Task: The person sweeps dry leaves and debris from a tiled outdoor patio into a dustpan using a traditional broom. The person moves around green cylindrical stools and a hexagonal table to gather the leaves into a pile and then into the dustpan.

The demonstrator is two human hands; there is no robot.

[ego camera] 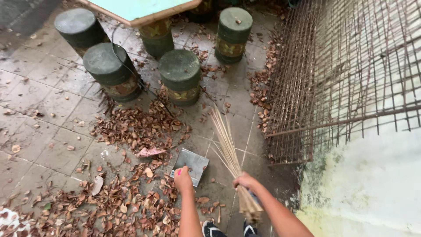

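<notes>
My left hand point(183, 177) grips the handle of a grey metal dustpan point(191, 164) that rests on the tiled floor beside a pile of dry brown leaves point(138, 127). My right hand point(245, 181) is closed around a bundle broom of thin straw sticks point(227, 145). The broom's sticks fan out and point forward over the floor, just right of the dustpan. More leaves point(123, 206) lie to the left of my left arm. My shoes point(213, 229) show at the bottom edge.
Several round green stone stools point(180, 70) stand around a pale green table point(140, 9) ahead. A rusty wire mesh panel point(346, 70) leans against a white wall point(377, 184) on the right. Leaves line the mesh's foot.
</notes>
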